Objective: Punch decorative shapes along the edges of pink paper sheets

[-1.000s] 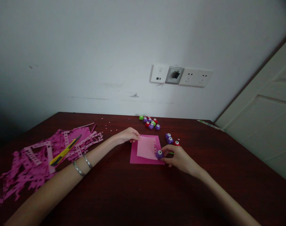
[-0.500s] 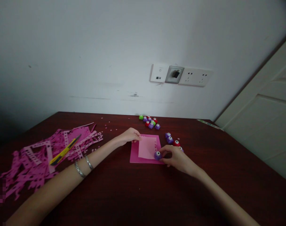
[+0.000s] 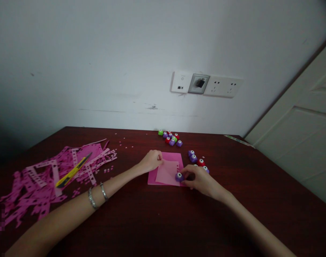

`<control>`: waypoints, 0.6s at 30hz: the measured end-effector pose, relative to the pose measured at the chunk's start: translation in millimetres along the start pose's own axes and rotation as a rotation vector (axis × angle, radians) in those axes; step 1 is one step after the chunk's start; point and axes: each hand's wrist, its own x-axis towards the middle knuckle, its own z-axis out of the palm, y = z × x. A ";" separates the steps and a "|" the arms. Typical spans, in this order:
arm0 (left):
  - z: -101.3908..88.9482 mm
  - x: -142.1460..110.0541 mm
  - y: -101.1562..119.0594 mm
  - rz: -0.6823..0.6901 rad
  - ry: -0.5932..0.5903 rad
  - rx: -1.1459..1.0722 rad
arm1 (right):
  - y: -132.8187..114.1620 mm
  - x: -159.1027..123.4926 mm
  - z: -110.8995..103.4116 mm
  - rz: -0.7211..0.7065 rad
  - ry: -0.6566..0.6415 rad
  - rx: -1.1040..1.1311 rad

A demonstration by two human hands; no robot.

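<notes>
Pinched in my left hand point(image 3: 151, 160) is the upper left corner of a light pink sheet of paper point(image 3: 167, 173). Small notches run down that sheet's right edge. Beneath it lies a darker pink sheet point(image 3: 173, 156) on the table. The fingers of my right hand point(image 3: 200, 180) are closed on a small purple craft punch point(image 3: 179, 177) at the light sheet's lower right corner. Whether the paper sits inside the punch's slot, I cannot tell. Beyond my right hand stand several more punches, among them a purple one point(image 3: 193, 158) and a red one point(image 3: 201, 162).
On the left of the dark red table point(image 3: 152, 228) spreads a heap of punched pink paper strips point(image 3: 42, 178), with a yellow utility knife point(image 3: 73, 172) on top. Several punches point(image 3: 172, 139) cluster near the wall. A thin strip-like item point(image 3: 239, 141) lies at the far right.
My left hand has come slightly right and toward me, and the light sheet has slid down and tilted. My right hand has shifted a little left with the purple punch.
</notes>
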 end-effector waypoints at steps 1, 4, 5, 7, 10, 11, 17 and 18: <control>0.7 0.1 -0.3 0.008 -0.001 0.007 | 0.0 -0.5 -0.3 0.001 -0.009 0.009; 1.9 0.8 -1.3 0.002 -0.007 0.022 | 0.5 -2.0 -0.7 0.018 -0.040 0.050; 2.2 1.0 -1.5 -0.002 -0.006 0.026 | 0.7 -2.5 -0.7 0.021 -0.048 0.063; 2.5 1.1 -1.7 -0.010 0.000 0.030 | 0.7 -3.1 -0.6 0.021 -0.059 0.080; 2.3 0.3 -0.8 -0.006 0.012 0.027 | 0.0 -3.4 -0.5 0.023 -0.067 0.074; 2.1 0.0 -0.3 -0.002 0.014 0.029 | -0.4 -3.3 -0.5 0.027 -0.065 0.069; 0.5 0.0 0.8 -0.001 0.013 0.046 | -3.4 -3.4 -1.2 0.019 -0.045 0.032; 0.1 -0.3 1.2 -0.007 0.004 0.048 | -3.6 -3.4 -1.4 0.014 -0.043 0.022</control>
